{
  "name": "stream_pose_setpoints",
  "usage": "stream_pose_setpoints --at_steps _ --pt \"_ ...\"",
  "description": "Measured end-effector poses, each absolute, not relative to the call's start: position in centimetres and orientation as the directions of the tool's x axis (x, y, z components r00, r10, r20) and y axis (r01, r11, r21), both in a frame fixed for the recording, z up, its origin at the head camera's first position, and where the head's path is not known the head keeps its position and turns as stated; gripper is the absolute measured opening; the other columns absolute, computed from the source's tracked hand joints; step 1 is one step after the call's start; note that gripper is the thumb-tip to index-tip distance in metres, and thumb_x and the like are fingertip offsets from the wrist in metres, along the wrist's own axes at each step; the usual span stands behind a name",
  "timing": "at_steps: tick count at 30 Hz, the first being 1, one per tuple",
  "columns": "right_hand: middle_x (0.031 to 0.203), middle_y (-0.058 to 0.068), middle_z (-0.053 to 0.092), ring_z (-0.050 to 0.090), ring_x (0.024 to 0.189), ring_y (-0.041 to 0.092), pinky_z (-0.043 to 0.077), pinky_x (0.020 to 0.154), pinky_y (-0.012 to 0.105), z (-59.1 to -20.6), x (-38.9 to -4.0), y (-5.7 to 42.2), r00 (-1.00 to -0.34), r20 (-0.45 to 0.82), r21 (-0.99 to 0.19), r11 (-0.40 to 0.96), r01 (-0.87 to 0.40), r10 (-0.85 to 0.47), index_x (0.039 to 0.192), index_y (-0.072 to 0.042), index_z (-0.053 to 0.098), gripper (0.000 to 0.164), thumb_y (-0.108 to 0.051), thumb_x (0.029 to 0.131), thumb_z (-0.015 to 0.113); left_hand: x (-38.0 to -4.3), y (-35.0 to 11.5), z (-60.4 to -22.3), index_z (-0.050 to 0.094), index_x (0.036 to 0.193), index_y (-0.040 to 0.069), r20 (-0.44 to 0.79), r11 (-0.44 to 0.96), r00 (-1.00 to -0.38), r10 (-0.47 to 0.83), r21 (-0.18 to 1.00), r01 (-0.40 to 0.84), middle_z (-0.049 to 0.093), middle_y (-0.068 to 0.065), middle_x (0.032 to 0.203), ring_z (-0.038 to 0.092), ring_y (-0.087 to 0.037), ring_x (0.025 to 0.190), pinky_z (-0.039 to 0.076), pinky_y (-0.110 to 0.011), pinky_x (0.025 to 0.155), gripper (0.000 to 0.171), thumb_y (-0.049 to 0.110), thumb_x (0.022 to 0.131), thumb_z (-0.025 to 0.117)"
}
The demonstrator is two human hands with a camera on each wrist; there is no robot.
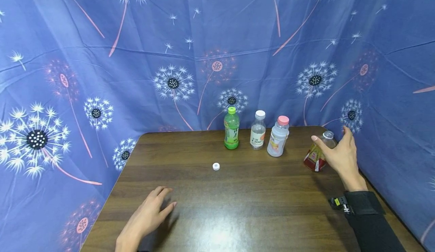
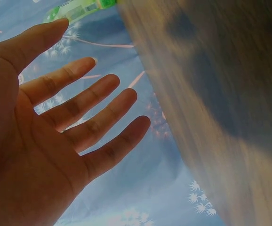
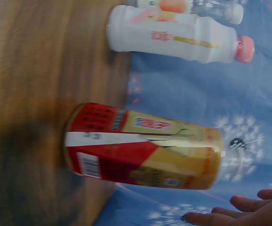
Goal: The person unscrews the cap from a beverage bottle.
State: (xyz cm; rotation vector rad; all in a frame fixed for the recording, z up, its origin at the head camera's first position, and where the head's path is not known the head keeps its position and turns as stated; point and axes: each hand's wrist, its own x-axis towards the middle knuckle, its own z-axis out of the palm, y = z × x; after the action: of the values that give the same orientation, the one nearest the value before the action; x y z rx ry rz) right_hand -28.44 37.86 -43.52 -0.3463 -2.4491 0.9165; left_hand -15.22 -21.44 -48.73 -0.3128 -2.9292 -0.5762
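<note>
A bottle with a red and gold label (image 3: pixel 145 148) and a clear neck stands upright at the table's right side. My right hand (image 1: pixel 341 155) is beside its upper part, thumb and fingers spread to either side; in the right wrist view the fingers (image 3: pixel 249 209) look apart from the bottle. Over the front left of the table, my left hand (image 1: pixel 146 212) holds nothing, its fingers spread in the left wrist view. Nearest to it on the tabletop is a small white cap (image 1: pixel 216 166).
At the back of the wooden table (image 1: pixel 190 191) stand a green bottle (image 1: pixel 232 129), a clear bottle with a white cap (image 1: pixel 258 131) and a white bottle with a pink cap (image 1: pixel 278 138). Blue dandelion-print cloth (image 1: pixel 136 67) hangs behind and at both sides.
</note>
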Motion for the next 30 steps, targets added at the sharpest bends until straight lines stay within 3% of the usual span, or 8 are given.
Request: stream_pose_setpoints --at_steps 6,9,14,23,30 --pt "0.14 0.031 0.033 0.035 0.121 0.054 0.031 0.092 0.065 -45.8 -29.1 38.4 -0.881 0.28 -0.648 0.752 0.12 0.381 0.148 -0.005 0.004 0.118 -0.067 0.069 0.066 -15.4 -21.5 -48.8 0.056 0.125 0.016 0.177 0.902 -0.968 0.181 0.363 0.235 0.054 0.001 0.122 0.053 -0.02 0.115 0.045 -0.044 0.095 0.045 0.038 0.086 0.064" --pt "0.137 0.035 0.034 0.036 0.119 0.055 0.033 0.089 0.065 -46.8 -29.3 38.6 -0.892 0.259 -0.637 0.76 0.13 0.37 0.148 -0.004 0.006 0.117 -0.067 0.069 0.066 -15.5 -21.5 -48.8 0.055 0.125 0.018 0.169 0.903 -0.968 0.183 0.362 0.234 0.054 0.002 0.122 0.053 -0.02 0.115 0.046 -0.044 0.095 0.047 0.046 0.087 0.06" --pt "0.13 0.036 0.039 0.039 0.115 0.056 0.034 0.087 0.064 -47.5 -29.4 38.7 -0.887 0.289 -0.626 0.772 0.109 0.36 0.146 -0.003 0.012 0.108 -0.061 0.073 0.068 -15.5 -21.4 -49.2 0.055 0.125 0.021 0.148 0.904 -0.973 0.178 0.365 0.221 0.053 0.003 0.123 0.053 -0.019 0.115 0.046 -0.044 0.094 0.048 0.052 0.088 0.056" --pt "0.123 0.039 0.044 0.042 0.109 0.057 0.035 0.084 0.064 -47.9 -29.4 38.8 -0.871 0.349 -0.608 0.791 0.071 0.346 0.142 0.0 0.019 0.091 -0.047 0.081 0.067 -15.4 -21.4 -49.4 0.056 0.125 0.018 0.138 0.905 -0.978 0.155 0.378 0.197 0.054 0.002 0.122 0.053 -0.02 0.115 0.047 -0.045 0.093 0.044 0.04 0.088 0.062" --pt "0.124 0.038 0.044 0.042 0.11 0.057 0.035 0.084 0.064 -48.3 -29.5 38.9 -0.869 0.354 -0.608 0.791 0.066 0.345 0.142 -0.001 0.02 0.089 -0.047 0.082 0.066 -15.4 -21.5 -49.2 0.056 0.125 0.017 0.131 0.902 -0.977 0.166 0.379 0.204 0.054 0.001 0.123 0.053 -0.02 0.116 0.046 -0.045 0.094 0.045 0.042 0.088 0.061"
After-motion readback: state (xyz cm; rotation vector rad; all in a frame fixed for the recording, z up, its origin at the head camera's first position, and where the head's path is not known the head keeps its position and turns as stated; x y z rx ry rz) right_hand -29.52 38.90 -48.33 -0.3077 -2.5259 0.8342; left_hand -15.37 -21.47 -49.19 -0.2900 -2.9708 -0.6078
